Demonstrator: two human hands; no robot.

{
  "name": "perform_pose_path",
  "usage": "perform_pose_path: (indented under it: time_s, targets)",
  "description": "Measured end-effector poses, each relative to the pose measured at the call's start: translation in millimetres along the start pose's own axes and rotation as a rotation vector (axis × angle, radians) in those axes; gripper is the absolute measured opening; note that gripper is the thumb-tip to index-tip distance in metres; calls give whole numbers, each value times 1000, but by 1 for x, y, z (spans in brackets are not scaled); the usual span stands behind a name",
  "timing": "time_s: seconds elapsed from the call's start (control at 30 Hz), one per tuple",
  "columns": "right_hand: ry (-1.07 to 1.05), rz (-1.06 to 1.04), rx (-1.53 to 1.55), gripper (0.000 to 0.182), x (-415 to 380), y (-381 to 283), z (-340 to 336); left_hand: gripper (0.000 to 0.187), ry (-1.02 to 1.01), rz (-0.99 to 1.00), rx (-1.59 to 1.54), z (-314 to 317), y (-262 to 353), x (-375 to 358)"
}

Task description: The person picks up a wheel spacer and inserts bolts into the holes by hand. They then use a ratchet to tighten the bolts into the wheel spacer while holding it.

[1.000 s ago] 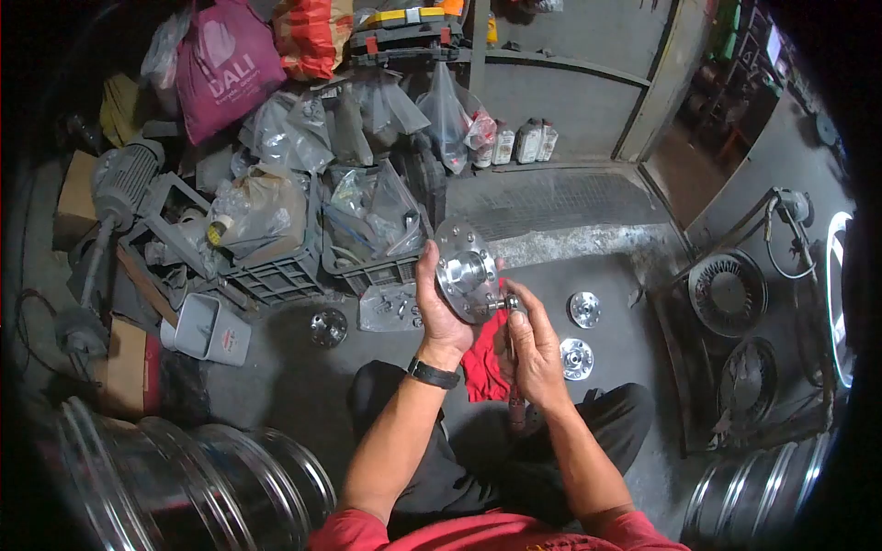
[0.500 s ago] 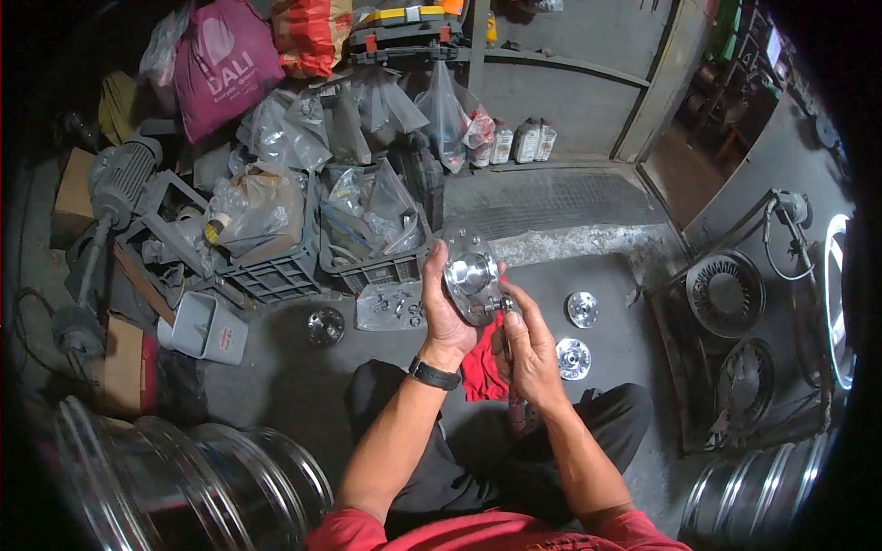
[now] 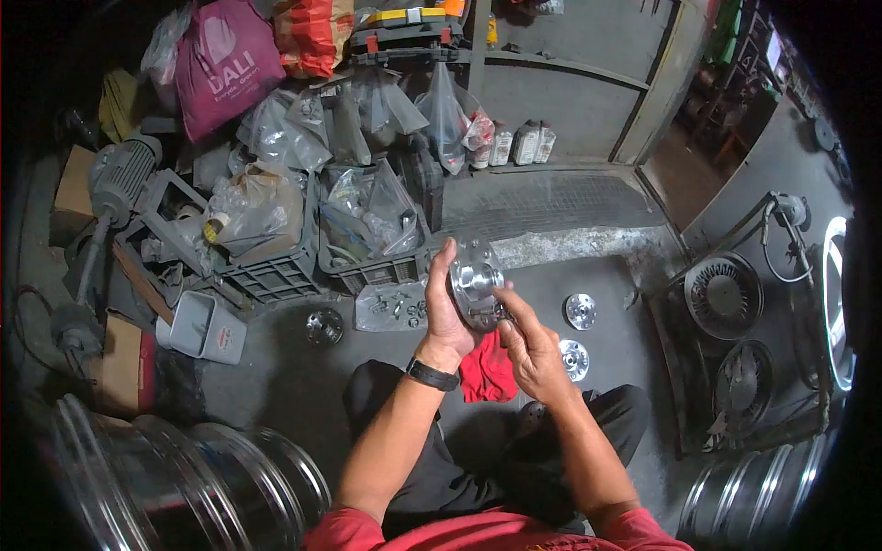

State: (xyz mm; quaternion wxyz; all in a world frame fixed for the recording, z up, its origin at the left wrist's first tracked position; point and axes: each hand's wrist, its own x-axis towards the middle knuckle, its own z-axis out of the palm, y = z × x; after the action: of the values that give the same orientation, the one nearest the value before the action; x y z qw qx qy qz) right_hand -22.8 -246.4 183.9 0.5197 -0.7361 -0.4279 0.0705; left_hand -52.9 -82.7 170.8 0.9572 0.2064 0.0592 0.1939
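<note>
My left hand (image 3: 444, 317) is wrapped round the edge of a shiny round metal hub flange (image 3: 473, 278), tilted up with its raised centre and studs showing. Over its lower right side, my right hand (image 3: 537, 354) has its index finger stretched against the flange. The thumb and other fingers of that hand are bent near the lower rim; whatever they pinch is small and mostly hidden. Below the flange lies a red cloth (image 3: 490, 369). Two similar flanges, an upper one (image 3: 580, 311) and a lower one (image 3: 573, 359), rest on the floor to the right.
Another flange (image 3: 323, 326) lies at left, near a clear plastic bag of metal hardware (image 3: 390, 307). Behind stand filled plastic crates (image 3: 375, 272). A grey bin (image 3: 204, 329) and chrome wheel rims (image 3: 220, 477) are at left; a metal frame with round finned parts (image 3: 724, 292) stands at right.
A slim tool seen at the lower rim, hanging down from my right hand, no longer shows. My right index finger now stretches onto the flange. My left hand still holds the flange.
</note>
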Motion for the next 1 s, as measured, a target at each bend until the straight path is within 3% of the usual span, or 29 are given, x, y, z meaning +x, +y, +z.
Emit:
perform_pose_path:
  time_s: [0.03, 0.13, 0.27, 0.3, 0.37, 0.47, 0.63, 0.73, 1.0]
  targets:
    - [11, -145, -92, 42, 1, 3, -2, 56, 41, -25, -9, 5, 0, -2]
    - [-106, -107, -141, 42, 4, -2, -13, 52, 86, -78, -32, 13, 2, -6]
    - [-69, -125, -121, 42, 1, 2, -8, 49, 108, -70, -45, 12, -1, -6]
    - [-51, -20, -54, 42, -2, 2, -4, 49, 109, -71, -45, 9, -3, -4]
    - [-33, 86, 15, 43, -6, 0, 4, 53, 136, 83, 12, 0, -8, 1]
    - [34, 92, 107, 44, -10, -4, 11, 50, 203, 187, 42, -2, -12, 0]
    - [-6, 295, 205, 42, -7, -19, 8, 48, 221, 301, 125, -4, -13, 4]
    - [1, 339, 366, 41, -8, -17, 12, 50, 224, 404, 235, 2, -12, 0]
    - [-47, 336, 447, 48, -7, -17, 15, 68, 141, 568, 461, 7, -4, -10]
